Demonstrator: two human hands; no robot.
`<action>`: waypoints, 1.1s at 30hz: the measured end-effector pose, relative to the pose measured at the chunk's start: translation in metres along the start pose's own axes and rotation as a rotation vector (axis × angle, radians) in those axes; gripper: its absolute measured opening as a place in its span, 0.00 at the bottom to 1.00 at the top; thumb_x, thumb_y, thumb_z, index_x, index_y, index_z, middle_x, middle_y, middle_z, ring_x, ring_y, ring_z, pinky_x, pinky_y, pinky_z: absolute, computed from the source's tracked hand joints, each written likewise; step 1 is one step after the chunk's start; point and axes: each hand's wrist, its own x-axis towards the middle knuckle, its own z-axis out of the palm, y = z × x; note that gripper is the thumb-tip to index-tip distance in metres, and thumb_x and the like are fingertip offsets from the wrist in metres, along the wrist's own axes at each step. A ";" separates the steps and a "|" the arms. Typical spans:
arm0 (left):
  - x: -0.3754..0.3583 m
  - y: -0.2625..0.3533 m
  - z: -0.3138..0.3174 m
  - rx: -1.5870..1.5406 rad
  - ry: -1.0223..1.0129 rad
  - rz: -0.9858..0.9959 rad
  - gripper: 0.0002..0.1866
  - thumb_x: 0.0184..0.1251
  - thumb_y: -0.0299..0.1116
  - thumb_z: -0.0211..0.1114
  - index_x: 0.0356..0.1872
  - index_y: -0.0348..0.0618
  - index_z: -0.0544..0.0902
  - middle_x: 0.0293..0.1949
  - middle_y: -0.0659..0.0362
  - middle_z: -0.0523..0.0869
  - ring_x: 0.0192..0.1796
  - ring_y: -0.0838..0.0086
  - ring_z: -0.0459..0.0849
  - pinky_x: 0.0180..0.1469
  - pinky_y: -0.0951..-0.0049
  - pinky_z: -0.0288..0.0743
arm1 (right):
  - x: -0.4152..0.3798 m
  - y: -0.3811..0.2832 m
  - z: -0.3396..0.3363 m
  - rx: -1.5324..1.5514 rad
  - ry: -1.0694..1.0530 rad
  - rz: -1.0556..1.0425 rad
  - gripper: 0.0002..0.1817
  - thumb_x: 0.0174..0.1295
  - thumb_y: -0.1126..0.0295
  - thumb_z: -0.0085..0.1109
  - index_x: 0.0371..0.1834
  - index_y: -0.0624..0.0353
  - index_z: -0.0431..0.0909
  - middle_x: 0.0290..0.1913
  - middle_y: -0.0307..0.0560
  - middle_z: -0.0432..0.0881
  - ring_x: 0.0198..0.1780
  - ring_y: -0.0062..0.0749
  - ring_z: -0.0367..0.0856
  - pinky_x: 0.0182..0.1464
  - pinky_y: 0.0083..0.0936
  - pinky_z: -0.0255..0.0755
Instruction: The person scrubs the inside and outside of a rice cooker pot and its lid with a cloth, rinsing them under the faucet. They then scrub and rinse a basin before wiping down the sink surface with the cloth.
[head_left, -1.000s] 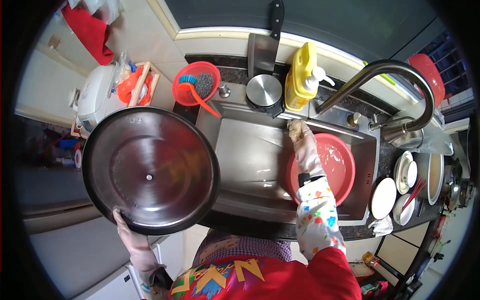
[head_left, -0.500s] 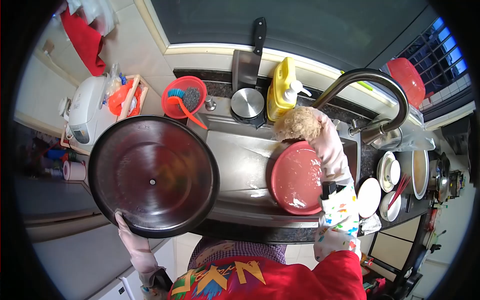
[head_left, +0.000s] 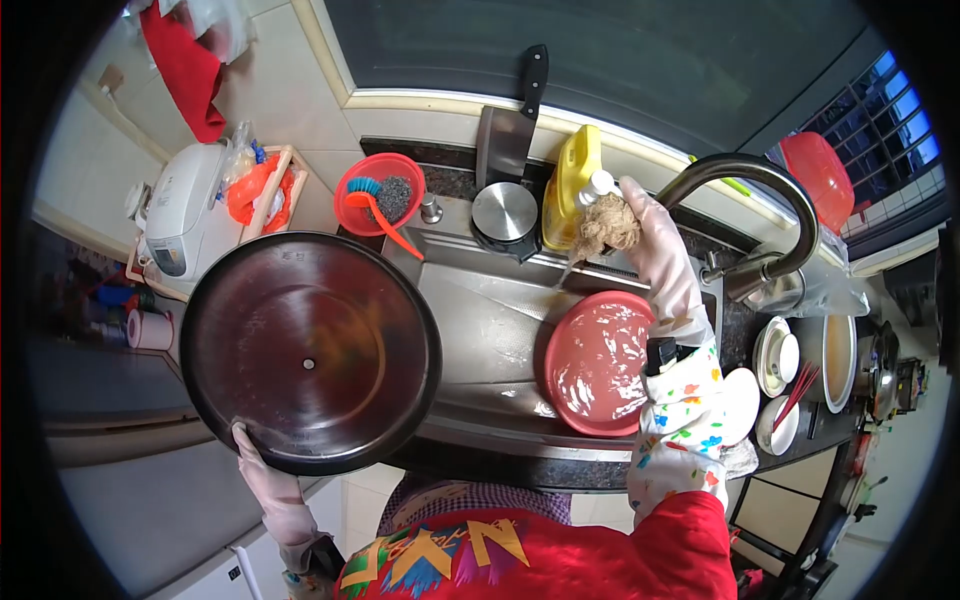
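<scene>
My left hand (head_left: 264, 478), in a pale glove, grips the lower rim of a large round dark lid (head_left: 270, 350), its inner side with a small centre screw facing me. My right hand (head_left: 663, 258), also gloved, holds a wet, tan, crumpled scrubbing cloth (head_left: 608, 224) against the white pump top (head_left: 597, 187) of a yellow detergent bottle (head_left: 570, 170). Water trickles from the cloth. Whether my fingers press the pump is hard to tell. Below my right wrist, a red basin (head_left: 590, 375) of rippling water sits in the steel sink (head_left: 480, 350).
The curved faucet (head_left: 790, 185) arches right of my right hand. Behind the sink stand a cleaver (head_left: 505, 140), a metal disc (head_left: 504, 211) and a red bowl (head_left: 350, 205) with a brush and steel wool. Dishes (head_left: 780, 355) and a pot (head_left: 835, 365) crowd the right counter.
My right hand has lifted the cloth from above the basin up to the bottle's pump, and water now runs off it. My left hand still holds the lid in nearly the same place.
</scene>
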 end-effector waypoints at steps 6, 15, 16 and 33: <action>0.002 -0.003 0.000 -0.037 0.029 0.006 0.25 0.72 0.48 0.52 0.56 0.35 0.76 0.53 0.60 0.79 0.54 0.74 0.76 0.59 0.71 0.69 | 0.006 0.000 0.000 -0.160 0.047 -0.100 0.19 0.67 0.55 0.54 0.46 0.62 0.78 0.39 0.42 0.83 0.39 0.28 0.80 0.46 0.28 0.74; 0.002 -0.002 0.005 -0.074 0.002 -0.020 0.25 0.72 0.48 0.54 0.57 0.36 0.75 0.55 0.59 0.78 0.56 0.72 0.76 0.60 0.70 0.69 | 0.001 -0.007 0.013 -0.235 0.066 -0.056 0.14 0.64 0.59 0.60 0.38 0.61 0.81 0.28 0.36 0.82 0.27 0.19 0.78 0.31 0.18 0.71; 0.003 -0.004 0.004 -0.082 0.026 -0.024 0.25 0.72 0.48 0.54 0.57 0.36 0.75 0.55 0.59 0.78 0.56 0.72 0.76 0.60 0.70 0.69 | 0.000 -0.008 0.013 -0.246 0.054 -0.053 0.14 0.64 0.59 0.60 0.37 0.61 0.81 0.28 0.36 0.82 0.26 0.18 0.78 0.30 0.17 0.70; -0.006 0.002 0.008 -0.126 -0.008 0.004 0.24 0.72 0.46 0.54 0.57 0.35 0.75 0.55 0.60 0.78 0.56 0.73 0.76 0.62 0.71 0.68 | -0.022 0.026 -0.030 0.087 0.026 -0.253 0.14 0.71 0.62 0.49 0.44 0.63 0.77 0.42 0.44 0.82 0.44 0.30 0.80 0.50 0.27 0.74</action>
